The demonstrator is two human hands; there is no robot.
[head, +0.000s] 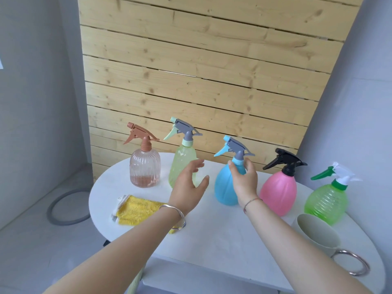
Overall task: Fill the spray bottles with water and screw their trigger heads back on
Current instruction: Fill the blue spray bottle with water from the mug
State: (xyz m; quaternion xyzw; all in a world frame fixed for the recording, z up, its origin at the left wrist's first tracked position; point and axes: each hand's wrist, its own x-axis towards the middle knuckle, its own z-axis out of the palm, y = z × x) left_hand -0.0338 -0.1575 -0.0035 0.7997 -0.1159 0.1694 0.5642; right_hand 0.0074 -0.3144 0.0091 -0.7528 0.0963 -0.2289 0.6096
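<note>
Here, the right hand (245,179) curls round the neck of the blue bottle (224,187), mid-row on the surface (222,230); the left hand (188,185) hovers spread beside it. Brace its belly, then unscrew squarely.

White oval table (222,236). Along the far edge, left to right, all upright:
- clear pink ribbed spray bottle with brown trigger head (144,166) (a little liquid at its bottom)
- pale yellow-green plastic spray bottle (180,162)
- blue plastic spray bottle (224,187)
- pink plastic spray bottle with black trigger head (277,192)
- green ribbed spray bottle (326,200), by the right edge

Yellow fluffy cloth (137,209) lies near the left edge. Pale grey-green mug with metal ring handle (318,234) stands near the right edge.
</note>
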